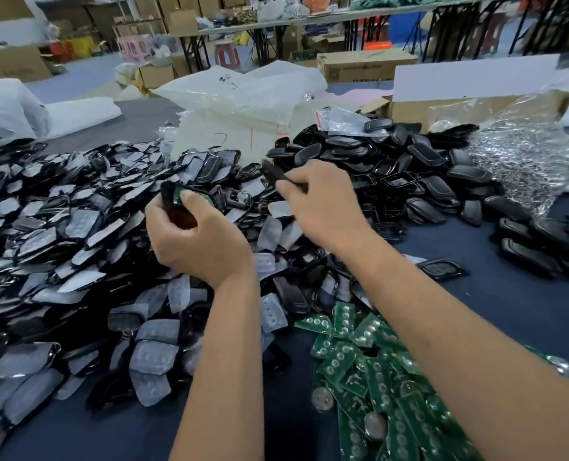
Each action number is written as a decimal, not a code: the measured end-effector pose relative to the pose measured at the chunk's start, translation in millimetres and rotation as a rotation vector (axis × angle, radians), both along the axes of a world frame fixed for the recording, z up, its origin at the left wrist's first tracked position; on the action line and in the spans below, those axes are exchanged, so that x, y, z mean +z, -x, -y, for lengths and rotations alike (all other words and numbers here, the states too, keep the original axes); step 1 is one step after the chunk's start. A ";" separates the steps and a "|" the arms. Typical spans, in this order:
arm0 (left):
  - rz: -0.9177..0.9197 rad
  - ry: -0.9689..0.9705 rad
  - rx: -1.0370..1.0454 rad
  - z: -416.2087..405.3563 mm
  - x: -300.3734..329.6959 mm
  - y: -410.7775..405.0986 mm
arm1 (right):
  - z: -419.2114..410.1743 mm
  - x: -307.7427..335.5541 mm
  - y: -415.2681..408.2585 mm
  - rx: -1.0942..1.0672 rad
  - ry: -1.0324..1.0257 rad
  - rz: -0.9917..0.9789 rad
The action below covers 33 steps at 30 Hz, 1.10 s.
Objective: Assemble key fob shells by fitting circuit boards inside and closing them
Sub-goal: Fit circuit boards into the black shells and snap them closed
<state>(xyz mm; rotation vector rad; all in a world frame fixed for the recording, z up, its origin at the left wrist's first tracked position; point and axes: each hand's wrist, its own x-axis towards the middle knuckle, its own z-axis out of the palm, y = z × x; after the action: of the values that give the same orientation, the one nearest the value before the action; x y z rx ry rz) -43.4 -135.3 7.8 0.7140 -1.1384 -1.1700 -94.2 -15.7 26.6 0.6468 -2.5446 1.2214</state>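
My left hand (193,237) grips a black key fob shell half (170,196) with a green circuit board (178,195) lying in it, my thumb pressing on the board. My right hand (319,204) pinches another black shell piece (275,173), blurred, held a little above and to the right of the left hand. Both hands hover over the heap of parts.
A large heap of shell fronts with clear button pads (76,247) covers the left. Black shell backs (406,164) pile up at the right. Green circuit boards (369,367) lie near the front. Plastic bags (243,94) and a cardboard box (476,101) stand behind.
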 end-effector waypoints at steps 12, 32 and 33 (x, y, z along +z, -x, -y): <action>0.788 0.866 -0.810 -114.0 -46.0 6.6 | -149.8 -58.1 -21.5 -0.208 0.607 0.224; 0.495 0.446 -1.264 -108.2 -42.2 2.5 | -151.0 -64.8 -24.7 -0.194 0.710 0.217; 0.487 0.464 -1.258 -108.7 -41.8 2.1 | -151.2 -64.6 -25.5 -0.174 0.688 0.211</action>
<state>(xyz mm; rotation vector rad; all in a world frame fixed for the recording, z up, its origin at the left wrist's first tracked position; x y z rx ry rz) -45.4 -26.6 -34.0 -0.2052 -2.3294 -1.6603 -68.7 135.5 -38.0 0.1399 -2.0392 2.0169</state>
